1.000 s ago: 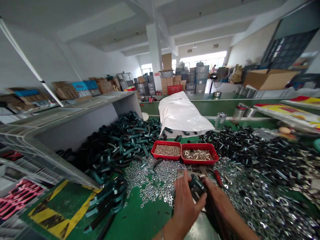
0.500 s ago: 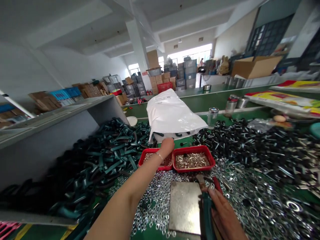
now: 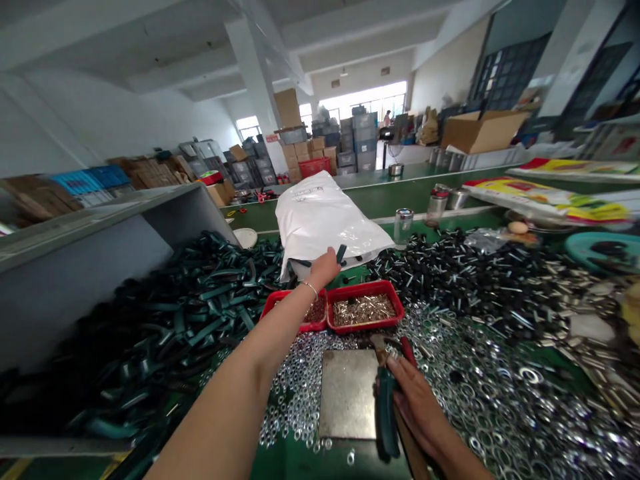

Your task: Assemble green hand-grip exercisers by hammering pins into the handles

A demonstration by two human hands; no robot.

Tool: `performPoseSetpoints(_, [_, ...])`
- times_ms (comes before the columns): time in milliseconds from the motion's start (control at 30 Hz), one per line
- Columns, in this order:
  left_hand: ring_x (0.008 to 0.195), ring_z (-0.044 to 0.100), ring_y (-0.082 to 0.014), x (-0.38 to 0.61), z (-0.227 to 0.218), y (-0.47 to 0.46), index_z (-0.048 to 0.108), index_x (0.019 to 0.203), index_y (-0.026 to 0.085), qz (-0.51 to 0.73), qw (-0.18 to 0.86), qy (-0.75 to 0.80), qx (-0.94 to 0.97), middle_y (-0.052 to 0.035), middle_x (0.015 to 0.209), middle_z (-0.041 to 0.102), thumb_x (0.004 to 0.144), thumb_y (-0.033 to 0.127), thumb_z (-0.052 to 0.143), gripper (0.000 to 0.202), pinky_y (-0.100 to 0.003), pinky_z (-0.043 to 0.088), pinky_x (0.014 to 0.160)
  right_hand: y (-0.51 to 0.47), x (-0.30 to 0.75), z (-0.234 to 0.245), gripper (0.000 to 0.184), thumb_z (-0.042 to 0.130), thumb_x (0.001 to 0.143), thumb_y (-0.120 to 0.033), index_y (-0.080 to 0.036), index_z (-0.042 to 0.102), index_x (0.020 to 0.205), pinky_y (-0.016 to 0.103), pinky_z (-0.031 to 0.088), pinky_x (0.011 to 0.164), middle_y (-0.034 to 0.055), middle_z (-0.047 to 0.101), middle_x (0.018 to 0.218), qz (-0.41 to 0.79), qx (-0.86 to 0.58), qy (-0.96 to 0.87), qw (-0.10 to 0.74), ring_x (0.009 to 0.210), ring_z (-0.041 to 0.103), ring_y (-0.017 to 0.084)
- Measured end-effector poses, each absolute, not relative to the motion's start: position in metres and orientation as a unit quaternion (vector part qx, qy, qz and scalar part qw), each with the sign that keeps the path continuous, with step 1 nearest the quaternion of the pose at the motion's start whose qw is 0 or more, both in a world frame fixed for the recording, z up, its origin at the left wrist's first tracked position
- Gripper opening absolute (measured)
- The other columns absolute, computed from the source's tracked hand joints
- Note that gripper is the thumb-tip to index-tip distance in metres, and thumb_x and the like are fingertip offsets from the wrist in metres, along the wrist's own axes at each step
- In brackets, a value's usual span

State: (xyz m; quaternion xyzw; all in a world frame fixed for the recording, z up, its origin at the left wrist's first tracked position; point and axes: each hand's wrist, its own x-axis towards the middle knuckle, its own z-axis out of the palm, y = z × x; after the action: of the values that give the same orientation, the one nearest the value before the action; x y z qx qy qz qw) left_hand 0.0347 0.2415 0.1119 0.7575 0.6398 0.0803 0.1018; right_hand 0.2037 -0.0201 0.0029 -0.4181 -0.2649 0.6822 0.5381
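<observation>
At 6 o'clock the right hand [image 3: 417, 410] stays wrapped around the green-handled pliers [image 3: 385, 407], just right of the steel plate [image 3: 349, 393]. The left hand [image 3: 324, 268] has stretched past the 2 red trays [image 3: 395, 301] toward 12 o'clock. It now pinches a dark green sleeve [image 3: 341, 253] at the edge of the white bag [image 3: 320, 213].
</observation>
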Motion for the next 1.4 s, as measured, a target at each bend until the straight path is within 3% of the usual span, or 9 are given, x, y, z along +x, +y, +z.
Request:
performPoseSetpoints(200, [0.082, 0.070, -0.0165, 0.027, 0.125, 0.122, 0.048, 0.127, 0.021, 0.441, 0.434, 0.389, 0.682, -0.0098, 0.119, 0.063, 0.090, 0.028, 0.058, 0.039, -0.035, 0.056, 0.081, -0.013, 0.211, 0.034, 0.034, 0.063, 0.089, -0.050, -0.019, 0.071, 0.101, 0.038, 0.050, 0.091, 0.0107, 0.071, 0.110, 0.770, -0.280, -0.226, 0.527, 0.099, 0.066, 0.023])
performPoseSetpoints(367, [0.123, 0.057, -0.0293, 0.013, 0.098, 0.010, 0.067, 0.111, 0.022, 0.402, 0.606, 0.276, 0.629, -0.0108, 0.132, 0.059, 0.083, 0.021, 0.068, 0.028, -0.047, 0.049, 0.100, 0.014, 0.206, 0.054, 0.040, 0.065, 0.083, -0.057, -0.020, 0.070, 0.095, 0.041, 0.054, 0.084, 0.0091, 0.075, 0.100, 0.772, -0.300, -0.251, 0.501, 0.100, 0.068, 0.026])
performPoseSetpoints(500, [0.098, 0.068, -0.0268, 0.011, 0.069, -0.019, 0.064, 0.106, 0.015, 0.394, 0.701, 0.305, 0.510, -0.0150, 0.113, 0.065, 0.084, 0.032, 0.069, 0.028, -0.045, 0.056, 0.083, 0.012, 0.189, 0.055, 0.038, 0.072, 0.079, -0.052, -0.018, 0.069, 0.095, 0.036, 0.055, 0.076, 0.0069, 0.075, 0.089, 0.732, -0.344, -0.304, 0.504, 0.088, 0.069, 0.024])
performPoseSetpoints(633, [0.064, 0.064, -0.0129, 0.010, 0.055, -0.021, 0.049, 0.120, 0.016, 0.420, 0.684, 0.365, 0.472, -0.0042, 0.092, 0.063, 0.071, 0.035, 0.082, 0.062, -0.029, 0.054, 0.060, 0.003, 0.178, 0.058, 0.035, 0.072, 0.080, -0.050, -0.019, 0.069, 0.093, 0.031, 0.054, 0.074, 0.0037, 0.074, 0.087, 0.698, -0.359, -0.351, 0.511, 0.084, 0.067, 0.021])
performPoseSetpoints(767, [0.077, 0.064, -0.0153, 0.004, 0.059, -0.028, 0.045, 0.135, 0.023, 0.372, 0.748, 0.293, 0.466, -0.0058, 0.101, 0.062, 0.071, 0.030, 0.082, 0.074, -0.026, 0.053, 0.063, 0.008, 0.184, 0.064, 0.036, 0.072, 0.078, -0.054, -0.020, 0.069, 0.088, 0.032, 0.055, 0.072, 0.0045, 0.074, 0.088, 0.666, -0.371, -0.319, 0.564, 0.083, 0.067, 0.022])
performPoseSetpoints(900, [0.092, 0.064, -0.0188, 0.011, 0.049, -0.032, 0.052, 0.130, 0.023, 0.417, 0.749, 0.284, 0.429, -0.0075, 0.111, 0.062, 0.071, 0.028, 0.081, 0.065, -0.030, 0.054, 0.076, 0.013, 0.188, 0.059, 0.032, 0.073, 0.078, -0.051, -0.020, 0.068, 0.088, 0.032, 0.054, 0.068, 0.0032, 0.072, 0.089, 0.707, -0.348, -0.298, 0.539, 0.077, 0.066, 0.019])
performPoseSetpoints(1033, [0.079, 0.063, -0.0157, 0.022, 0.032, -0.023, 0.058, 0.117, 0.017, 0.476, 0.704, 0.381, 0.364, -0.0064, 0.098, 0.064, 0.086, 0.042, 0.061, 0.039, -0.028, 0.052, 0.069, 0.012, 0.189, 0.044, 0.038, 0.069, 0.079, -0.058, -0.020, 0.062, 0.080, 0.026, 0.048, 0.058, -0.0016, 0.064, 0.073, 0.662, -0.400, -0.355, 0.524, 0.063, 0.057, 0.015])
performPoseSetpoints(1167, [0.079, 0.063, -0.0157, 0.024, 0.021, -0.013, 0.060, 0.103, 0.016, 0.492, 0.649, 0.461, 0.352, -0.0041, 0.088, 0.066, 0.084, 0.032, 0.053, 0.026, -0.025, 0.048, 0.068, 0.004, 0.196, 0.041, 0.038, 0.065, 0.081, -0.058, -0.021, 0.057, 0.075, 0.022, 0.042, 0.055, -0.0048, 0.055, 0.066, 0.552, -0.485, -0.495, 0.464, 0.061, 0.050, 0.013])
performPoseSetpoints(1400, [0.062, 0.054, -0.0149, 0.035, 0.024, -0.019, 0.054, 0.096, 0.020, 0.486, 0.554, 0.535, 0.414, 0.0013, 0.071, 0.057, 0.092, 0.052, 0.046, 0.033, -0.027, 0.046, 0.062, 0.000, 0.199, 0.049, 0.033, 0.062, 0.084, -0.056, -0.022, 0.064, 0.081, 0.023, 0.041, 0.054, -0.0038, 0.057, 0.069, 0.549, -0.461, -0.584, 0.380, 0.060, 0.051, 0.014])
